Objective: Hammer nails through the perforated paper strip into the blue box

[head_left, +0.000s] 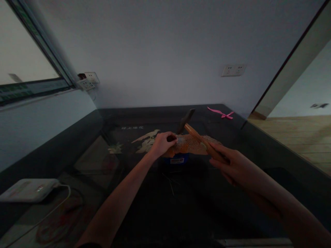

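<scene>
My right hand point(230, 165) grips the wooden handle of a hammer point(199, 137), whose dark head point(185, 120) is raised above an orange-brown speckled sheet point(190, 144). The sheet lies over a small blue container point(178, 160) on the dark glass table point(160, 206). My left hand point(162, 143) is closed at the sheet's left edge, pinching a small dark object I cannot make out against it. A few thin nails or wires point(170, 184) lie on the table just in front of the container.
A white device with a cable point(28, 189) sits at the table's left front corner. A pink ribbon point(222, 113) lies at the far right corner. Wall sockets point(234, 70) are behind. Wooden floor point(297, 134) shows to the right.
</scene>
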The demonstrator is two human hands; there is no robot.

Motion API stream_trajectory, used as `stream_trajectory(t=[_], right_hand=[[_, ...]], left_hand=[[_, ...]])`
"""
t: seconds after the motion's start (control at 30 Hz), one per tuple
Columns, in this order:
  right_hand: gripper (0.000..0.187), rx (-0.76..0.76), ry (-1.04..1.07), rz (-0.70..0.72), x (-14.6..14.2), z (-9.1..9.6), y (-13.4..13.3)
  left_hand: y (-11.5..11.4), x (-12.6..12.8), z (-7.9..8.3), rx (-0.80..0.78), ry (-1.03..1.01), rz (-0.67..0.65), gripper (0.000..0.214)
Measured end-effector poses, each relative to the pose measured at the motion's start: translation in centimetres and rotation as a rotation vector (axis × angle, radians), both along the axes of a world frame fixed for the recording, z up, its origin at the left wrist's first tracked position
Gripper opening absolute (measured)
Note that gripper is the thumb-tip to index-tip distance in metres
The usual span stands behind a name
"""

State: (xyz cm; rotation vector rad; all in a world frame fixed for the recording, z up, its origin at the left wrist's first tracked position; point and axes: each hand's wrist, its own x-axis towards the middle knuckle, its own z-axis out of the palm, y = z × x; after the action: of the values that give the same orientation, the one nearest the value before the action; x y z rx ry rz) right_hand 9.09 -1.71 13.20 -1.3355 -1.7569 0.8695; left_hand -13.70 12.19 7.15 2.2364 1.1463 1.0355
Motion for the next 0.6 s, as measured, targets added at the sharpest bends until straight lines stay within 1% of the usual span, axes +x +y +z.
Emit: stream_trajectory(t=[0.07,0.1,0.2,0.3,0.37,0.47,0.53,0.6], right_hand=[[0.064,-0.135,0.072,-0.003,-0.1,-0.8,0.0],[0.067,-0.162,0.127,-0.015,-0.1,-1.4,0.1],[0.068,-0.155,0.341,-0.042,-0.1,-3.4,0.7],[0.063,-0.154,0.482,0.021,0.3,-5.1,1.3],[0.061,-0.155,0.533,0.046,0.6,-5.6,1.5],[0.059,-0.159,0.602,0.038,0.9,-5.7,1.4],[0.06,-0.162,0.627,0.031,0.9,-5.6,1.3],[0.063,-0.164,0.631,0.031,1.0,-5.6,1.4]], left_hand=[[0.1,0.0,0.0,0.003,-0.01,-0.023,0.004],[0.1,0.0,0.0,0.001,-0.017,-0.036,0.004],[-0.1,-0.1,0.1,0.005,-0.016,-0.083,0.005],[-0.3,-0.2,0.3,-0.001,-0.017,-0.123,0.011],[-0.3,-0.4,0.6,-0.003,-0.02,-0.131,0.019],[-0.8,-0.8,2.1,0.074,-0.007,-0.097,0.027],[-1.7,-1.2,3.8,0.191,0.018,-0.051,0.025],[-3.3,-1.6,5.7,0.301,0.074,-0.032,0.017]])
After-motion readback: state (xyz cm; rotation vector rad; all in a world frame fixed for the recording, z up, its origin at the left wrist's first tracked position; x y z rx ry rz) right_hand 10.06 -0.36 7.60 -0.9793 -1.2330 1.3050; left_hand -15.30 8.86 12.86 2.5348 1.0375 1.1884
